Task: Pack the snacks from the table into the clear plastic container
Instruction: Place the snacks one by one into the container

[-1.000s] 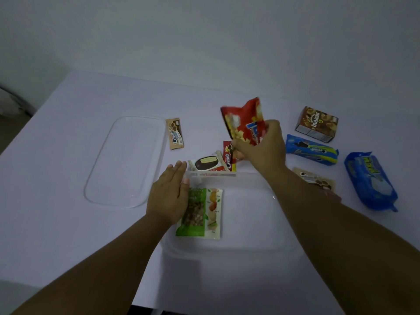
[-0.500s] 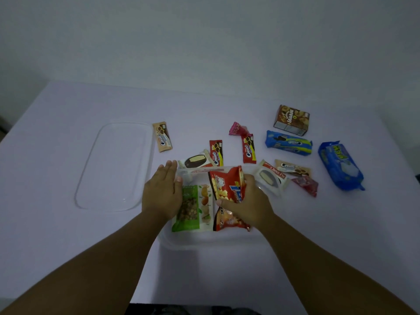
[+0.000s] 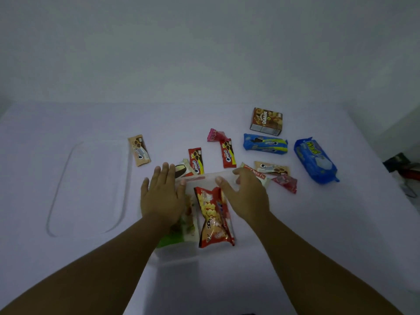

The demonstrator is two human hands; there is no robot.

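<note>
My right hand [image 3: 246, 196] has just let go of the red crinkly snack bag [image 3: 213, 218]; it now lies inside the clear plastic container [image 3: 177, 258] beside the green nut packet [image 3: 172, 238]. Both hands hover with fingers spread, my left hand [image 3: 162, 196] too. Two packed; many wrappers wait on the white table [image 3: 318, 223].

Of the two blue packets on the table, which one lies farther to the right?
The larger blue packet, lying near the right table edge. The other, a narrow blue packet, lies left of it, just in front of the brown box.
</note>
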